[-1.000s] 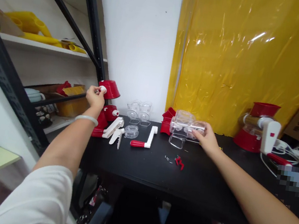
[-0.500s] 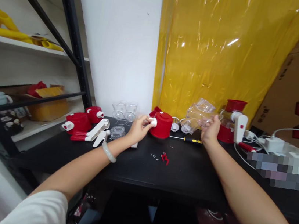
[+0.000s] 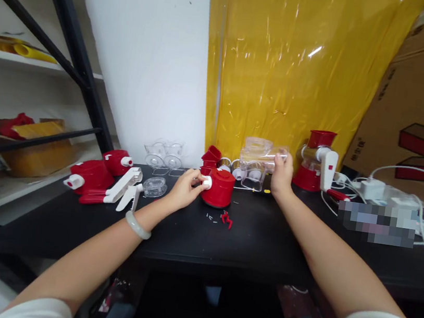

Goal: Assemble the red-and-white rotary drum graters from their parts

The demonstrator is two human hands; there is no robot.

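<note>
My left hand (image 3: 186, 188) pinches the white knob (image 3: 207, 182) on the side of a round red plastic base (image 3: 219, 189), which stands on the black table. My right hand (image 3: 283, 173) is closed round the tubular end of a clear plastic housing (image 3: 257, 155), held up to the right of the base. Behind the housing, white-and-metal drums (image 3: 237, 169) and a red hopper-like part (image 3: 211, 158) stand near the wall. Small red pieces (image 3: 227, 219) and several tiny screws (image 3: 209, 217) lie in front of the base. A screwdriver's yellow handle (image 3: 267, 191) shows partly beside my right hand.
Left on the table are more red bases (image 3: 91, 176), white cranks with red handles (image 3: 124, 183) and clear parts (image 3: 155, 187). An assembled red-and-white grinder (image 3: 316, 163) stands at right, near white chargers and cables (image 3: 373, 189). A black-framed shelf (image 3: 67, 28) rises at left.
My right hand has brought the clear housing left and levelled it, nearer to the red base. The left hand keeps its pinch on the knob. The camera view has shifted somewhat to the right.
</note>
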